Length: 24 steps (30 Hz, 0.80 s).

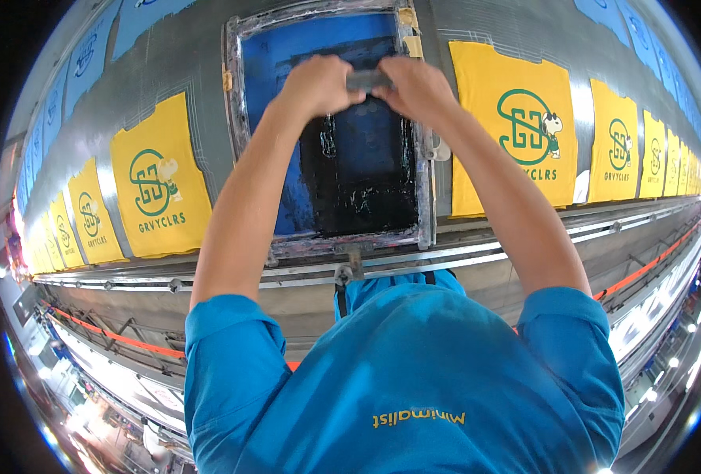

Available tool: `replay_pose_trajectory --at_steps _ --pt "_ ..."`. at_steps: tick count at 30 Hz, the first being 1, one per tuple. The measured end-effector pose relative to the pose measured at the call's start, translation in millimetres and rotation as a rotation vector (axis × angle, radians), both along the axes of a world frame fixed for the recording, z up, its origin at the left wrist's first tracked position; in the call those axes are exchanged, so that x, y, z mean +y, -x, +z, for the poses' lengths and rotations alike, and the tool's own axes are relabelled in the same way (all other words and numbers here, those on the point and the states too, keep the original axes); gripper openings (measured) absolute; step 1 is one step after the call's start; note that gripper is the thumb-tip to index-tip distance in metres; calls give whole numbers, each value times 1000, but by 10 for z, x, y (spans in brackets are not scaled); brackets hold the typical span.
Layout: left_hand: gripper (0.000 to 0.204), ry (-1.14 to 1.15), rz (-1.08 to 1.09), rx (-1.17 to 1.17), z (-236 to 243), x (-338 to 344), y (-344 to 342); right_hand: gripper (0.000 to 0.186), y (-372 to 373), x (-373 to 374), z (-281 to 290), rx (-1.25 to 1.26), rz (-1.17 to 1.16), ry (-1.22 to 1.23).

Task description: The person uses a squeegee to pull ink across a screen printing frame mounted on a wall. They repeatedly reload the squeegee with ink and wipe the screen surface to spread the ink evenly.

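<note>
My left hand (pixel 317 85) and my right hand (pixel 415 88) are both closed around the grey handle of a squeegee (pixel 369 80). A short stretch of the handle shows between them. Below the hands is a screen printing frame (pixel 327 245) with a worn, ink-stained rim and blue mesh (pixel 278 67). Black ink (pixel 366 212) covers much of the mesh's middle and near part, with wet, shiny streaks. The squeegee is over the far half of the screen; its blade is mostly hidden by my hands.
Yellow shirt pieces with green prints lie on the dark table, one (pixel 161 178) left of the frame and another (pixel 512 118) to the right, with more along both sides. Blue pieces (pixel 90 55) lie farther back. A metal rail (pixel 303 278) runs along the near edge.
</note>
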<state>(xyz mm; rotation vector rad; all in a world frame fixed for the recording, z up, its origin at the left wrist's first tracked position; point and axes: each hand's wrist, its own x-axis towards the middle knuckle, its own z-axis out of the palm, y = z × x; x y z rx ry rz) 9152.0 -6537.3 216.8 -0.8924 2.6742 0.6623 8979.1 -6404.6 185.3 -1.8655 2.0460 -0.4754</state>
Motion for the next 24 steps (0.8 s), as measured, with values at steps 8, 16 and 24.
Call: replay_pose_trajectory --at_steps 8,16,24 --pt "27 108 130 125 -567 776 -415 23 -420 617 -464 56 -2 156" --pt "32 -162 92 -7 -70 1624 -879 29 -808 1620 -77 -337 -6 123" --pt "37 -120 92 -28 77 642 -357 29 -39 758 -907 -648 -903 224"
